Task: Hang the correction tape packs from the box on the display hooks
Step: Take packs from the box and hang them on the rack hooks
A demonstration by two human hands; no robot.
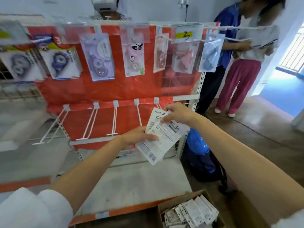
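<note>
Both my hands were on one small stack of flat white printed correction tape packs [162,135], held in front of the lower row of white wire display hooks [113,119]. My left hand [139,135] gripped the stack from its left side, thumb curled over the front face, fingers behind. My right hand [176,113] pinched the top end of the front pack, fingers curled over its upper edge. The stack was tilted, top end up and to the right, barcode end down, near the rightmost lower hook [158,105]; I couldn't tell if a pack touched that hook.

The open brown cardboard box [181,200] sat at bottom right on the floor, with more white packs [194,211] standing packed inside it.

The lower hooks stuck out bare from the red backing sheet [102,89]. The upper row carried hanging blister packs of correction tape [98,58] in purple, pink and blue, blurred. Clear plastic label holders [185,32] ran along the top rail, one with a yellow tag.

Two people [238,66] stood at the right end of the rack. A blue bag [199,150] lay at the foot of the rack.
</note>
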